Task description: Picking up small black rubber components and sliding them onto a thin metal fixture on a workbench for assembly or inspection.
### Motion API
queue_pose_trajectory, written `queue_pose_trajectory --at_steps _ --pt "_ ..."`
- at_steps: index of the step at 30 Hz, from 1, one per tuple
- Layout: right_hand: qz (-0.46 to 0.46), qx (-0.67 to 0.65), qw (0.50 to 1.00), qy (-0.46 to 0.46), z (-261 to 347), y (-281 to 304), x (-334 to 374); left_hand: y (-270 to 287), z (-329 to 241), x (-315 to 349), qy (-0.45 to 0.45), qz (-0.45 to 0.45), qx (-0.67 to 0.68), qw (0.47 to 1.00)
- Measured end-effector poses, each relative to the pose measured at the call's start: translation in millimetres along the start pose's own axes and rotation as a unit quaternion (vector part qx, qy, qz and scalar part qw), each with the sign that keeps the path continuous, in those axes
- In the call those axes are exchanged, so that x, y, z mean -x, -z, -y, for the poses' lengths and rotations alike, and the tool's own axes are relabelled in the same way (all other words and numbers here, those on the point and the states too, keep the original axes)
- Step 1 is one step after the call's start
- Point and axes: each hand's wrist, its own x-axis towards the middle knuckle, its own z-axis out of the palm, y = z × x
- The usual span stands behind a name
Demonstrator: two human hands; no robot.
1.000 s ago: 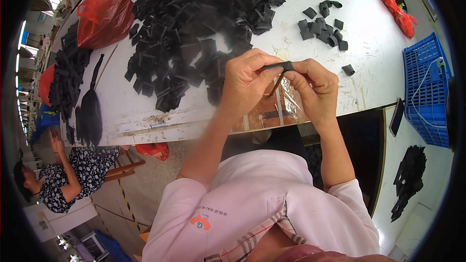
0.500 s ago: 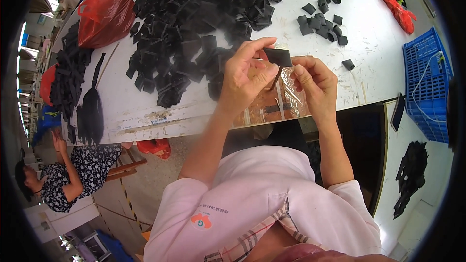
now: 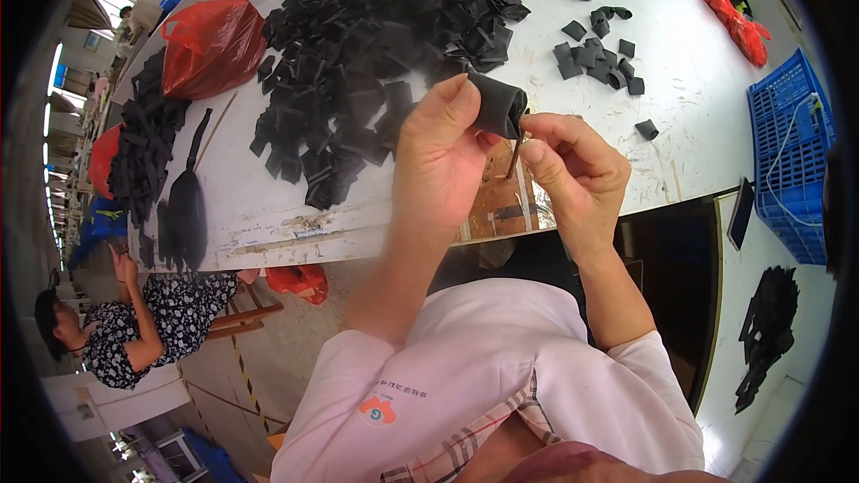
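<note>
Above the table's near edge, my left hand point(image 3: 443, 139) is closed on a black fabric loop point(image 3: 497, 105), thumb on top and fingers behind it. The loop's open end faces right. Right there the fingertips of my right hand point(image 3: 577, 161) are pinched at its edge; exactly how much cloth they grip is partly hidden. A thin dark rod point(image 3: 514, 161) slants up from a brown board point(image 3: 492, 201) on the table, its upper end meeting the loop's open end. Beyond my hands spreads a big pile of similar black pieces point(image 3: 358, 63).
On the white table point(image 3: 689, 80) lie a small group of black loops point(image 3: 591, 58), a red plastic bag point(image 3: 213, 49) and a black tassel-like bundle point(image 3: 186, 206). A blue crate point(image 3: 787, 161) stands at right. Another person point(image 3: 134, 326) sits at left.
The black loop has turned in my left hand, from lying flat and edge-on to showing its broad side and open end. My right hand stays beside it, pinched.
</note>
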Motion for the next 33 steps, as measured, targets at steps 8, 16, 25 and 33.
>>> queue_pose_trajectory --at_steps 8,16,25,33 --pt "-0.026 0.071 0.995 0.069 6.2 -13.7 -0.2 0.1 6.3 13.4 -0.038 0.003 0.007 0.999" --pt "0.031 -0.277 0.931 -0.235 7.7 -12.6 -6.4 16.6 18.6 17.1 -0.117 0.009 -0.072 0.991" --pt "-0.014 -0.114 0.983 -0.144 14.1 -11.5 7.2 23.5 18.0 21.1 -0.052 -0.058 0.013 0.997" --pt "0.022 0.079 0.996 0.024 -10.3 -4.8 9.9 27.4 23.8 27.4 -0.131 -0.101 -0.153 0.974"
